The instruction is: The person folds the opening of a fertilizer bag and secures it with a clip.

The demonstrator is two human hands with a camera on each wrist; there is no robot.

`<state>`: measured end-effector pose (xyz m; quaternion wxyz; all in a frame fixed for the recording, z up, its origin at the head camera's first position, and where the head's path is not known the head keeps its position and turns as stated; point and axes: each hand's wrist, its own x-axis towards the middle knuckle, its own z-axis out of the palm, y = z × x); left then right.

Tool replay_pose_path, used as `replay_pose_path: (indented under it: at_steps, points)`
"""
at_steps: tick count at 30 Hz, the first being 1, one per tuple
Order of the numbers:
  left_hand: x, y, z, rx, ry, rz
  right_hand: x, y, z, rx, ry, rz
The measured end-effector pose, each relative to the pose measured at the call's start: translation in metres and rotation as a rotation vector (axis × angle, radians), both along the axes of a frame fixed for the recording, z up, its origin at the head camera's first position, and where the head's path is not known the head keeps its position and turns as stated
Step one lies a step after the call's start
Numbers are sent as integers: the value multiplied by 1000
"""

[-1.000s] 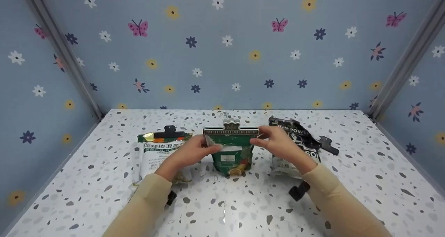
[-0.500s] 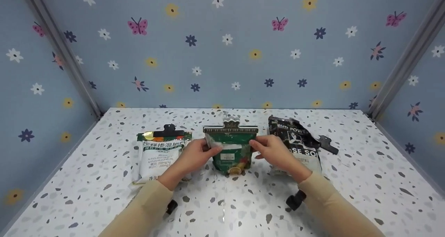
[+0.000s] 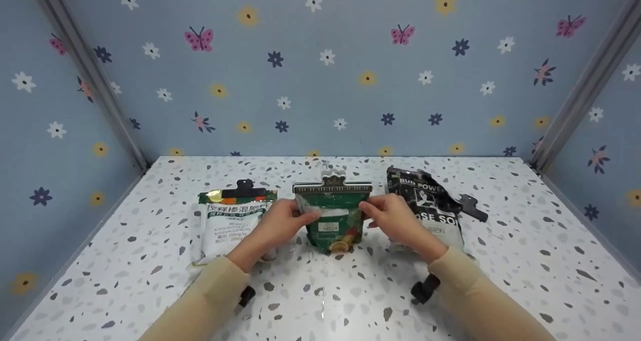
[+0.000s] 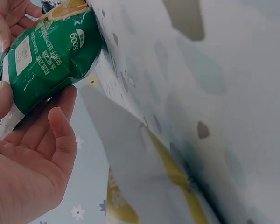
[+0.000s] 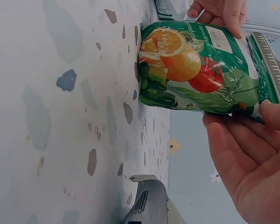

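Note:
A green bag (image 3: 330,226) printed with fruit and vegetables stands upright in the middle of the table. A wide dark clip (image 3: 332,187) with a ruler-like edge is clamped across its top. My left hand (image 3: 280,220) grips the bag's left edge, thumb in front and fingers behind. On the opposite edge my right hand (image 3: 395,218) pinches it just below the clip. Both wrist views show the thumbs on the printed front, and the right wrist view shows oranges and a tomato (image 5: 207,74) on it.
At left leans a white bag (image 3: 228,231) with a black clip (image 3: 244,188) on top. At right stands a black-and-white bag (image 3: 425,201), its top folded and held by another black clip (image 3: 473,208). Patterned panels (image 3: 330,80) enclose the speckled table (image 3: 350,301).
My right hand has shifted slightly down from the clip's end to the bag's right edge. My left hand keeps its hold, and the bag has barely moved.

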<state>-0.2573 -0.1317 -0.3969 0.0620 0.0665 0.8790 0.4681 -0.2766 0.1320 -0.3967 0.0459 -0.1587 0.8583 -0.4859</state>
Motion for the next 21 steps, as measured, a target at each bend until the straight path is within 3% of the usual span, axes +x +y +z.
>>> replay_pose_path:
  at_steps: [21]
  points:
    - [-3, -3, 3, -54, -24, -56, -5, -1, -3, 8, -48, -58]
